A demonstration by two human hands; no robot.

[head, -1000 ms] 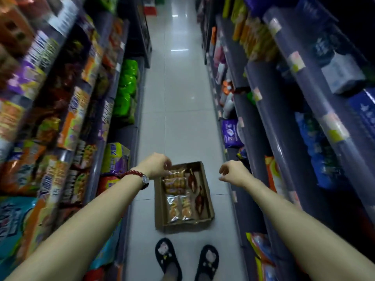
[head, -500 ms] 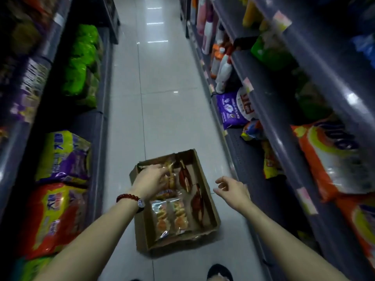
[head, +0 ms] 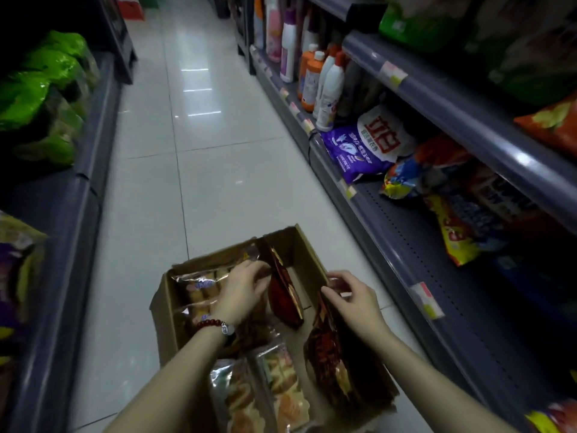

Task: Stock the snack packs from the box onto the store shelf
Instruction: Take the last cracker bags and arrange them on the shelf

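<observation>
Snack packs point(head: 199, 287), box point(head: 307, 248), tiled floor point(head: 199, 170), shelves point(head: 402, 242)

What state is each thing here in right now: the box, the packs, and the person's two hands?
Cardboard box: open, on the floor, holding packs.
Dark red pack: standing on edge in the box, left hand fingers on its top.
Second red pack: upright by the right wall, right hand pinching its top.
Clear snack packs: lying flat, untouched.
Lower right shelf: partly bare.

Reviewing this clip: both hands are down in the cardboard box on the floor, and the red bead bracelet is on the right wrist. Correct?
Not quite. The head view shows the red bead bracelet on the left wrist, not the right. The rest holds: left hand and right hand are down in the cardboard box on the floor.
</observation>
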